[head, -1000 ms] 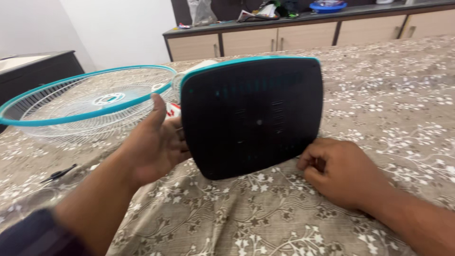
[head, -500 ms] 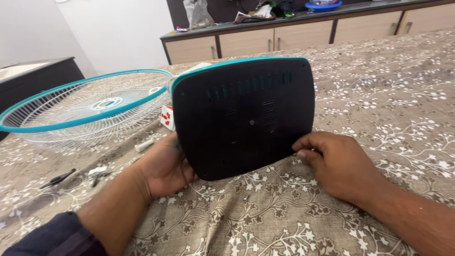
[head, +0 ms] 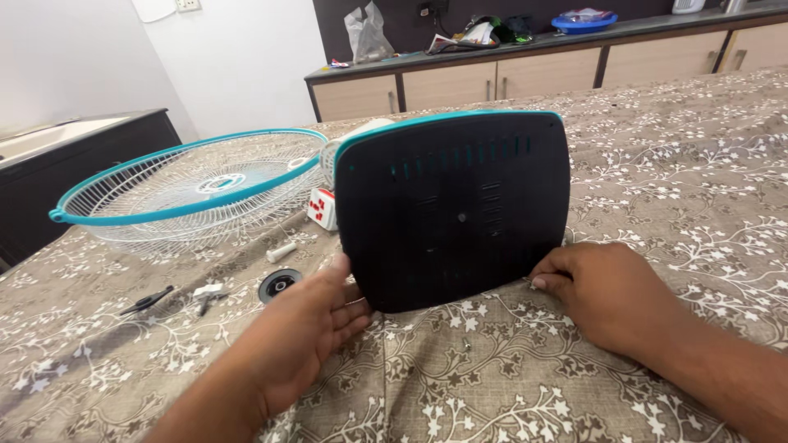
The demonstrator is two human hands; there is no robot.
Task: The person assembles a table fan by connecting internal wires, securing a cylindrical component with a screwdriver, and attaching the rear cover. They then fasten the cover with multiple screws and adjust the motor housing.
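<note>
The fan base (head: 453, 209) stood on edge near the middle of the bed (head: 673, 164), its black underside facing the camera and a teal rim showing along its top and left edge. Rows of slots ran across the upper part of the underside.

The left hand (head: 305, 328) gripped the base at its lower left corner, thumb laid up against the black face and fingers curled behind the edge. The right hand (head: 611, 294) rested on the floral cover at the lower right corner, fingers bent narrow, with the fingertips (head: 542, 279) touching the bottom edge of the base; whether they pinched it could not be told.

To the far left lay the grille (head: 193, 184), a white wire dish with a teal ring, lying open side up. Nothing could be seen resting inside it apart from its own centre disc. Between the grille and the base sat a small white box (head: 322, 207) with red marks, partly hidden behind the base. Near it on the cover lay a short white peg (head: 281, 251), a black round cap (head: 279, 285), a small white piece (head: 207, 293) and a black tool (head: 146, 300), all well apart from the hands.

Along the far wall ran a counter (head: 533, 70) of cabinets, with a grey bag (head: 367, 34) and a blue bowl (head: 581, 21) on top; what the bowl held could not be told.
</note>
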